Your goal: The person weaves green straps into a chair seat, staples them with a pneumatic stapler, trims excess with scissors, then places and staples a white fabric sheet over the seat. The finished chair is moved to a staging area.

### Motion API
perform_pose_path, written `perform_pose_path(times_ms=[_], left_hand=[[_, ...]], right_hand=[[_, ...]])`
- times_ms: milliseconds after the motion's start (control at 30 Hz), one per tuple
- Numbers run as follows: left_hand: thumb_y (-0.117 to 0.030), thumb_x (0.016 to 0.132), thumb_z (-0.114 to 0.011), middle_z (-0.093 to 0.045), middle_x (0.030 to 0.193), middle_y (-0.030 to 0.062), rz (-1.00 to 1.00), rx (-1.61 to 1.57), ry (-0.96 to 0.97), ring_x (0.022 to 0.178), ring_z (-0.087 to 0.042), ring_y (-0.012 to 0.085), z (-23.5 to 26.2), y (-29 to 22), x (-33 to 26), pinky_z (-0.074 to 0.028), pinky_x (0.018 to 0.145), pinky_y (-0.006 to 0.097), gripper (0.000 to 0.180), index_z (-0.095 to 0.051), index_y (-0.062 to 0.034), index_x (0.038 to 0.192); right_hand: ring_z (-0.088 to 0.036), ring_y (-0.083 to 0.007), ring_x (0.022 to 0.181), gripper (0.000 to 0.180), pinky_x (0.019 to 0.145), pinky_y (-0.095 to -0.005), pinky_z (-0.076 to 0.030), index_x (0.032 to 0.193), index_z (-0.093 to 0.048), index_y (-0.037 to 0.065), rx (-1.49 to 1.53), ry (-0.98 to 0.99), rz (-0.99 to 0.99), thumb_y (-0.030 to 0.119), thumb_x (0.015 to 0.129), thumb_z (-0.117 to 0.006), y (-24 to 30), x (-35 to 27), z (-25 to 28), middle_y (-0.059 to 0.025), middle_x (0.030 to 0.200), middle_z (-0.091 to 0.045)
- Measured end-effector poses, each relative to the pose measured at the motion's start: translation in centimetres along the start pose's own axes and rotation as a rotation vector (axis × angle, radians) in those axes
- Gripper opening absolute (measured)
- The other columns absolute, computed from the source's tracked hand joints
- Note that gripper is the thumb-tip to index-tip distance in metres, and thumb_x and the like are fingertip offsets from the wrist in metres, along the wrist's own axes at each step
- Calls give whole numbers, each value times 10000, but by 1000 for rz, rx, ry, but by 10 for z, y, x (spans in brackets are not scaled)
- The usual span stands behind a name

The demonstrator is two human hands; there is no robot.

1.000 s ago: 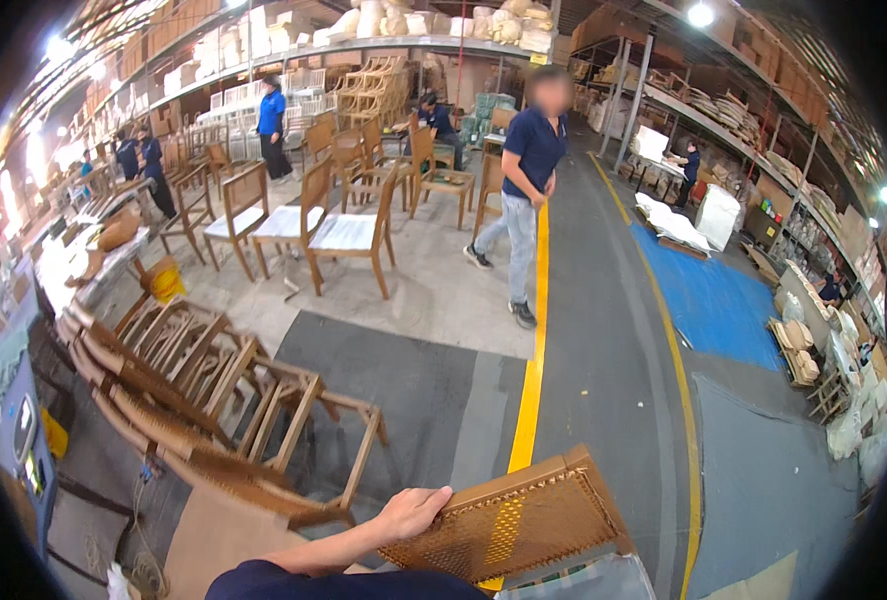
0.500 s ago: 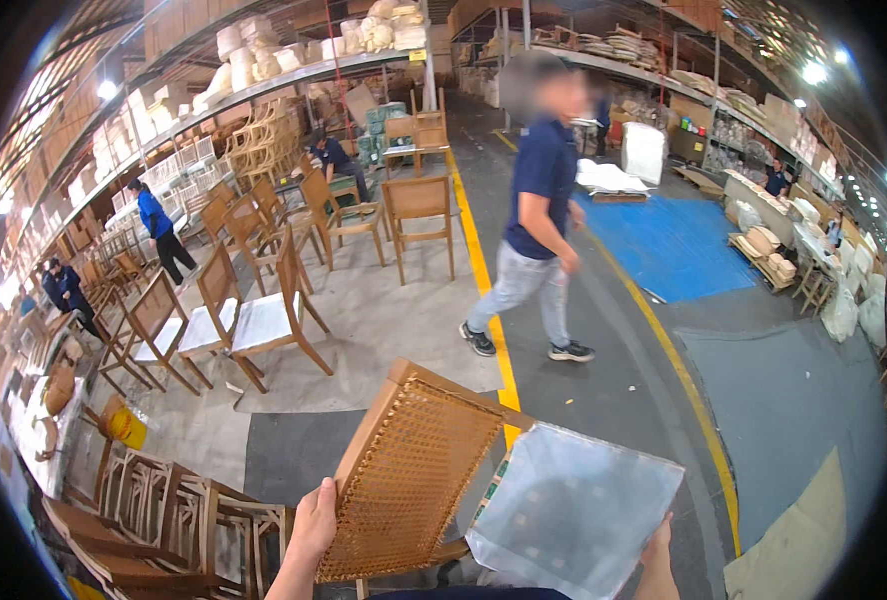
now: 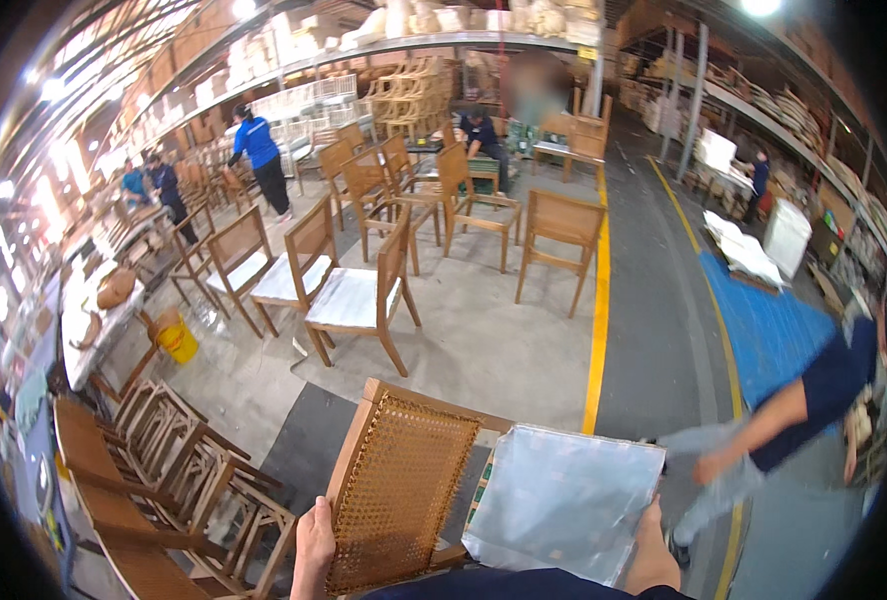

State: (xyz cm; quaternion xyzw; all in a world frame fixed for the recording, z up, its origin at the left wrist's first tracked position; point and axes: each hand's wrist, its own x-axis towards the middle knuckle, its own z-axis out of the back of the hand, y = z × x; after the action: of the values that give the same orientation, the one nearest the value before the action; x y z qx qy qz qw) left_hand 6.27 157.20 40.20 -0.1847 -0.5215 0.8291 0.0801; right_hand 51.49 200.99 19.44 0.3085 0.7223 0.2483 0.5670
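Note:
I carry a wooden chair (image 3: 362, 440) in front of me, tipped so that its woven cane backrest (image 3: 404, 490) is on the left and its seat (image 3: 569, 495) on the right. A whitish plastic sheet seems to cover the seat, with green strips showing along its inner edge. My left hand (image 3: 314, 540) is closed on the outer rail of the backrest. At the seat's right edge, my right hand (image 3: 652, 545) grips the chair; its fingertips are partly hidden. The legs are mostly out of sight.
Several wooden chairs (image 3: 359, 295) stand ahead on the concrete, some with white seats. Stacked chair frames (image 3: 164, 450) are close on my left, near a yellow bucket (image 3: 176, 338). A person (image 3: 804, 410) passes close on my right. Yellow lines (image 3: 600, 330) mark the aisle.
My view has turned left, so the standing chairs appear farther right. The walking person has gone from ahead of me to my right side. Both hands keep hold of the chair.

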Motion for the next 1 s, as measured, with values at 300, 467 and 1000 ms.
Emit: perform_pose_path(times_ms=[300, 467, 1000], left_hand=[[-495, 1167, -393, -730, 1029, 100, 132, -147, -100, 969, -633, 157, -63, -9, 161, -509, 871, 340, 677, -709, 104, 1151], [-501, 1170, -385, -716, 1039, 91, 172, -187, -154, 947, -626, 146, -93, -47, 241, -511, 869, 338, 668, -696, 90, 1166], [-541, 1132, -464, -703, 1184, 162, 716, -578, -1032, 1065, -721, 301, -359, -109, 342, -602, 924, 476, 651, -596, 66, 1328]], right_hand=[[-475, -349, 1487, 849, 1244, -499, -374, 1649, -370, 33, -206, 86, -76, 675, 1121, -198, 104, 183, -198, -169, 1638, -476], [-474, -343, 1489, 857, 1247, -491, -370, 1650, -368, 27, -369, 120, -50, 679, 1120, -198, 177, 296, -327, -174, 1636, -477], [-409, -432, 1532, 998, 1257, -522, -319, 1496, -574, -29, -1518, 469, 113, 768, 1060, -161, 161, 680, -779, -306, 1587, -490]])
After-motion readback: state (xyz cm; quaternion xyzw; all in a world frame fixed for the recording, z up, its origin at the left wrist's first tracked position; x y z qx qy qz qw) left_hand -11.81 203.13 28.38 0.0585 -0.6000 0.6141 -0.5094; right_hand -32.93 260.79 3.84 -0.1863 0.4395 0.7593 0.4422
